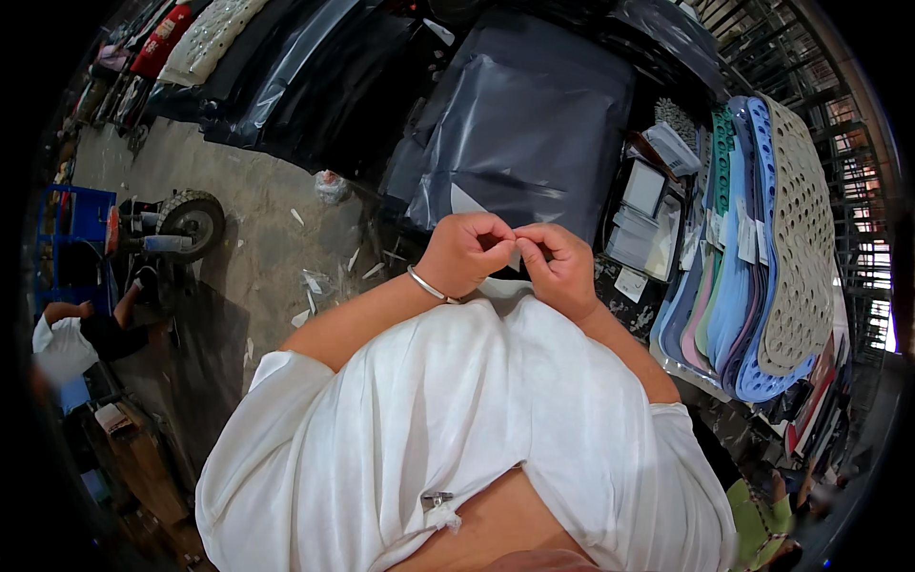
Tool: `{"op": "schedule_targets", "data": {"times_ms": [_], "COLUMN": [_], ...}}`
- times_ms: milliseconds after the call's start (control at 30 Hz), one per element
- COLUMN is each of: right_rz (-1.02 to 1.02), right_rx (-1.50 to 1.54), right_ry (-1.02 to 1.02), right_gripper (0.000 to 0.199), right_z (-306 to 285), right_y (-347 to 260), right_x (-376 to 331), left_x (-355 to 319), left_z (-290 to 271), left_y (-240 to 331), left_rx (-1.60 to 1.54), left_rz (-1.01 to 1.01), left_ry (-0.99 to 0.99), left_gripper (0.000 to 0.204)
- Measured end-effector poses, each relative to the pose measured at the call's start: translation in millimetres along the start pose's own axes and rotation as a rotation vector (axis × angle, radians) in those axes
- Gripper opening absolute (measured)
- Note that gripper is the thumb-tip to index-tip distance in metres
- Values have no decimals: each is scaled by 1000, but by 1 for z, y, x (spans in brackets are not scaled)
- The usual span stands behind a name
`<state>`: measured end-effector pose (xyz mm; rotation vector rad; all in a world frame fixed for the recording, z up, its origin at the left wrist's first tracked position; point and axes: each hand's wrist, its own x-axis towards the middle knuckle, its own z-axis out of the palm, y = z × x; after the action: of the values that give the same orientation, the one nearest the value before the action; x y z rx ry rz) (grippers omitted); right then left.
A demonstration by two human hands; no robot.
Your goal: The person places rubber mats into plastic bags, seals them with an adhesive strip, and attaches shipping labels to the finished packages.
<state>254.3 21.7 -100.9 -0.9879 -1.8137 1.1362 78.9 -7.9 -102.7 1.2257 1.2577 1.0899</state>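
Observation:
In front of my body, my left hand (459, 253) and my right hand (559, 272) meet fingertip to fingertip. Both are closed in a pinch, and whatever sits between the fingers is too small to name. A silver bangle (431, 286) circles my left wrist. Just beyond the left hand shows a white pointed piece (463, 200), like paper; whether that hand touches it I cannot tell. Beyond both hands lies a large stack of dark grey sheets in clear plastic (534, 124).
On the right, oval bath mats with holes (796, 229) hang in several colours beside a black tray (667, 234) of white cards. More dark wrapped goods (295, 86) lie at far left. A blue cart (76, 238), a wheel (193, 227) and a seated person (86, 338) are left, with paper scraps (313, 282) on the floor.

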Motion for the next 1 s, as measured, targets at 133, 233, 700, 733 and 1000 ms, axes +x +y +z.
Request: {"op": "schedule_targets", "data": {"times_ms": [133,233,700,733,1000], "right_rz": [-42,-102,895,699,70], "right_rx": [-90,-138,602,409,-834], "right_ry": [8,53,243,393,-120], "right_gripper": [9,7,15,14,36], "right_z": [5,9,-95,-114,-5], "right_y": [-8,-9,58,51,126], "right_x": [4,7,-1,3,-11], "left_x": [0,0,-2,-7,-25], "left_z": [-5,-6,-104,-130,-163], "left_y": [-7,-4,-77,-94,-84], "left_rx": [10,41,-110,217,1165], "left_rz": [32,73,-240,-276,-383], "left_ry": [22,31,-64,-46,-188], "left_gripper": [8,8,8,9,24]}}
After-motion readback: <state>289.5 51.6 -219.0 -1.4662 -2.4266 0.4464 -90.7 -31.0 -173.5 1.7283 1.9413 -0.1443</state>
